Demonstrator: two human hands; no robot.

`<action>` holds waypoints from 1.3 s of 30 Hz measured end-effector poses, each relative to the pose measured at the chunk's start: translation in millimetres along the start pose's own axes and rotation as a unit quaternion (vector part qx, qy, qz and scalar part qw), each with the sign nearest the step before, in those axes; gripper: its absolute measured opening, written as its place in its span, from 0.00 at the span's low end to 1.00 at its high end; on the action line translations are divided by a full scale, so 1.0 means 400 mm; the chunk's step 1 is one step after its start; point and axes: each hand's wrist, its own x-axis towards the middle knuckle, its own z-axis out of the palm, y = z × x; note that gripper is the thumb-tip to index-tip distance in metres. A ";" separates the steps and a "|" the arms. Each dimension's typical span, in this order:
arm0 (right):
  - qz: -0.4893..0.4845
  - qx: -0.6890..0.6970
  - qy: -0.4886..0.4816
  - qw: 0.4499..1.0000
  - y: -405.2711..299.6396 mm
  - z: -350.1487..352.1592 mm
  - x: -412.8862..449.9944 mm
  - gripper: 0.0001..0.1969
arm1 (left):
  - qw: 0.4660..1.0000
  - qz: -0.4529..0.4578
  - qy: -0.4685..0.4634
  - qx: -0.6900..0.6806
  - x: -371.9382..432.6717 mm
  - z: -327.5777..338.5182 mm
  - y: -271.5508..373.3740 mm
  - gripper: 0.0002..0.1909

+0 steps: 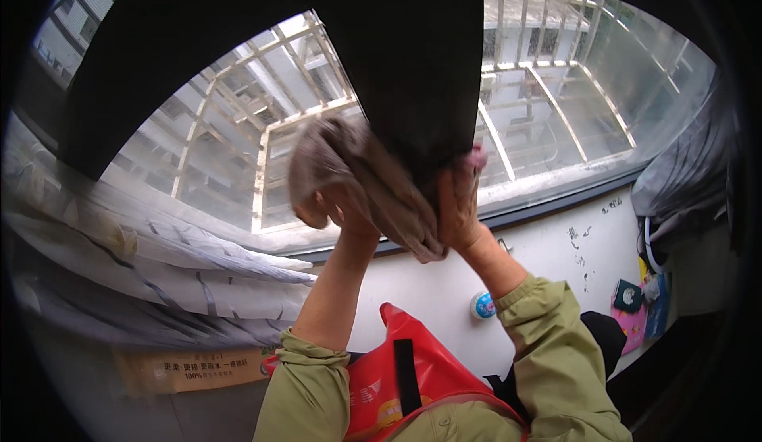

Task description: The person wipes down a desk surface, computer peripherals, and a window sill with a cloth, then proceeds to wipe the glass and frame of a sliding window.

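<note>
My left hand (342, 207) holds a brown cloth (387, 189) that looks blurred. The cloth hangs in folds across the lower part of a broad, dark window mullion (422, 72). Just right of the cloth, my right hand (459, 207) is raised against the mullion's lower right side, its fingers pointing up. Something pinkish shows at those fingertips, too blurred to name. Whether the right hand grips anything is not clear. Glass panes (547, 108) lie on both sides of the mullion.
Below the window is a white sill (536, 227) with peeling spots, bearing a blue-and-white round container (483, 305). Sheer curtains (196, 269) hang left, a grey curtain (678, 150) right. A printed cardboard box (196, 372) sits lower left. A red apron (428, 352) covers my front.
</note>
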 end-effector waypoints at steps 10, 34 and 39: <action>-0.073 -0.043 -0.071 0.994 -0.014 -0.021 0.105 0.22 | 0.982 0.029 -0.183 -0.047 0.019 -0.074 -0.095 0.29; 0.204 -0.002 -0.041 0.978 0.018 0.009 -0.281 0.26 | 0.988 -0.023 -0.135 -0.077 -0.199 0.012 0.044 0.28; 0.309 0.037 -0.143 0.940 0.030 -0.056 -0.232 0.13 | 0.994 0.039 -0.082 -0.068 -0.193 -0.027 0.029 0.22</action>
